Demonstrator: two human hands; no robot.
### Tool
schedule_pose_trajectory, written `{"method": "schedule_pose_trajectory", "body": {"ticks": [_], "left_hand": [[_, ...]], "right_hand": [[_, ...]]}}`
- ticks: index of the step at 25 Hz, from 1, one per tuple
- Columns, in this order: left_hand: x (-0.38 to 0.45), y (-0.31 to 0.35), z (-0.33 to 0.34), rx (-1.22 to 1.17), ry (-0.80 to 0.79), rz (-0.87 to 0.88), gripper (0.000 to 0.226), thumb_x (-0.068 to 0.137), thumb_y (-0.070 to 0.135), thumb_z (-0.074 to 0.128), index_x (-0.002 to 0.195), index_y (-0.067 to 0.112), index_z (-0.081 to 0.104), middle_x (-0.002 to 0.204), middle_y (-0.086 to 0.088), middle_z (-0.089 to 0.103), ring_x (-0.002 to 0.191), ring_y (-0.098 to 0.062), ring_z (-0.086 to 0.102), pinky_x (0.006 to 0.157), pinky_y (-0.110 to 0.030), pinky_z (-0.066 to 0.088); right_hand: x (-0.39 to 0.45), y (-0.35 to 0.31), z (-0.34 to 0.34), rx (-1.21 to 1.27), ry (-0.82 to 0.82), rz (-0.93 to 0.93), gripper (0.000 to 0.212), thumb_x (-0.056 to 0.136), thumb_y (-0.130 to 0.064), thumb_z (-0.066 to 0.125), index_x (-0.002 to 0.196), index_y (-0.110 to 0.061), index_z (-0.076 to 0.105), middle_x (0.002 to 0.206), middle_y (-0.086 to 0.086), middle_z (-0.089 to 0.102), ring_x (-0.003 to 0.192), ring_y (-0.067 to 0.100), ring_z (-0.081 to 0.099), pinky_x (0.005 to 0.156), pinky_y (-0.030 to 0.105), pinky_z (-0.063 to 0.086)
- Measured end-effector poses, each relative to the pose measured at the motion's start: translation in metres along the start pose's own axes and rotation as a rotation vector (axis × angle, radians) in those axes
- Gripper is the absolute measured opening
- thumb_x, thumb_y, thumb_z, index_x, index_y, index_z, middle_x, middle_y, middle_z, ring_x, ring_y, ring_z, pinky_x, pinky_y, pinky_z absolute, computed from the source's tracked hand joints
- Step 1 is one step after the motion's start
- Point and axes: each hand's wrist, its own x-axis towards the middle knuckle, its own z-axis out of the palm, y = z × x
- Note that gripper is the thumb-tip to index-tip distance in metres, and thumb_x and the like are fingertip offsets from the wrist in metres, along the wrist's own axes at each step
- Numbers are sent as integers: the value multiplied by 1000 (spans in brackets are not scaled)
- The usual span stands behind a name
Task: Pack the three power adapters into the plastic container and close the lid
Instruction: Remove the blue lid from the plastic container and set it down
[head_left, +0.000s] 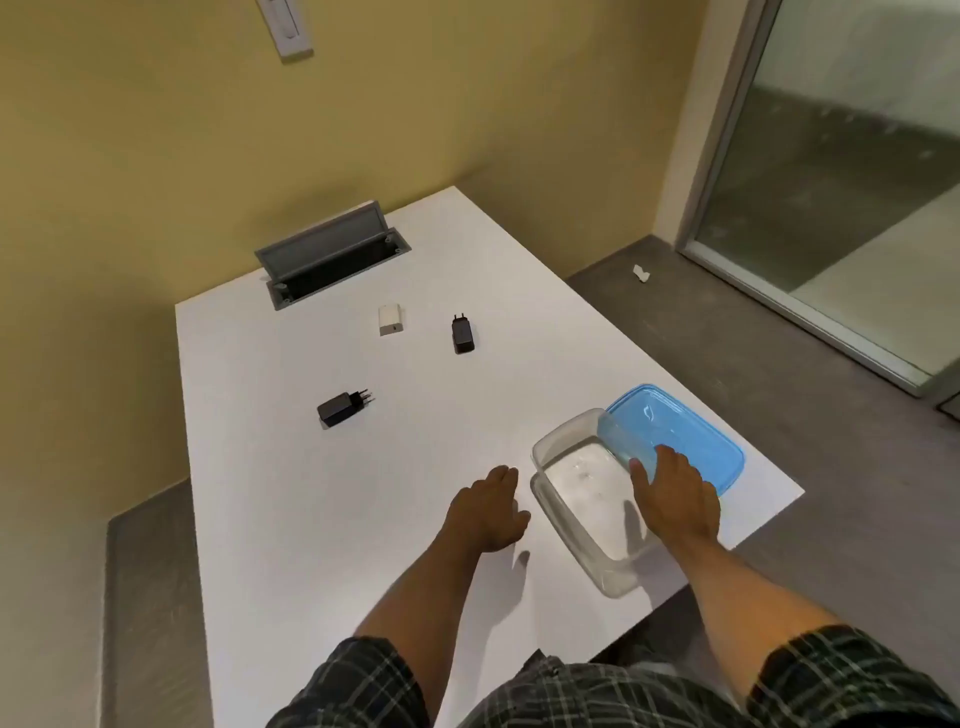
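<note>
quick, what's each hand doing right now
left hand: open, empty, beside the container.
right hand: open, over the container by the lid, gripping nothing.

Beyond the left hand on the white desk lie two black adapters and a white adapter. The right hand touches a blue lid and clear container. Sleeves are dark plaid.

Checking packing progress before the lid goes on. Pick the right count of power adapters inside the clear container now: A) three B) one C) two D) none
D, since the clear container holds nothing, and the white adapter and both black adapters lie out on the table.
</note>
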Motion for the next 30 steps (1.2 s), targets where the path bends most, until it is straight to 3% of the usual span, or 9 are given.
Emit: {"method": "schedule_pose_trajectory", "body": {"ticks": [5, 10, 13, 16, 19, 21, 25, 30], "left_hand": [[13, 12, -3, -21, -10, 1, 55, 102, 40, 45, 151, 15, 40, 161, -2, 37, 135, -29, 52, 107, -41, 44], [17, 16, -6, -125, 27, -8, 70, 100, 45, 50, 159, 17, 25, 164, -3, 33, 142, -29, 47, 112, -43, 42], [17, 14, -12, -196, 80, -10, 81, 100, 42, 53, 163, 12, 13, 170, -5, 20, 150, -29, 35, 119, -45, 36], [14, 6, -16, -185, 117, -71, 78, 103, 42, 47, 164, 10, 9, 170, -7, 18, 152, -29, 31, 121, -46, 32], [8, -6, -19, -163, 143, -155, 59, 106, 38, 40, 157, 11, 29, 155, -11, 46, 139, -33, 48, 112, -47, 40], [2, -19, -18, -211, 168, -201, 39, 106, 31, 39, 137, 10, 48, 131, -14, 63, 121, -36, 60, 99, -44, 50], [-21, -49, -7, -296, 278, -326, 25, 102, 19, 40, 114, 7, 58, 110, -17, 69, 102, -38, 65, 78, -36, 48], [-59, -79, 17, -470, 455, -536, 27, 99, 16, 41, 112, 7, 63, 102, -14, 71, 96, -37, 68, 72, -29, 43]], "right_hand": [[5, 20, 6, 130, -233, 50, 39, 98, -48, 51, 125, -20, 48, 110, 2, 65, 99, 26, 66, 88, 43, 57], [17, 26, 13, 122, -225, 20, 17, 101, -23, 49, 115, -21, 59, 104, 0, 70, 93, 22, 66, 76, 31, 49], [20, 20, 13, 142, -213, -60, 16, 102, -23, 49, 111, -20, 62, 99, 0, 71, 85, 20, 65, 76, 34, 53], [19, 6, 12, 163, -207, -167, 22, 102, -24, 49, 118, -24, 64, 109, -2, 72, 95, 23, 67, 80, 34, 51], [19, -18, 9, 209, -245, -260, 24, 103, -26, 50, 119, -29, 67, 116, -7, 72, 104, 21, 66, 85, 34, 51], [19, -34, 9, 219, -260, -339, 23, 102, -27, 52, 117, -29, 69, 115, -9, 72, 104, 20, 66, 88, 36, 53], [17, -67, 14, 270, -333, -403, 18, 99, -36, 55, 113, -32, 66, 106, -12, 73, 99, 16, 67, 81, 33, 51], [5, -108, 26, 425, -390, -367, 40, 98, -30, 56, 138, -29, 50, 126, -7, 62, 112, 15, 62, 97, 37, 51]]}}
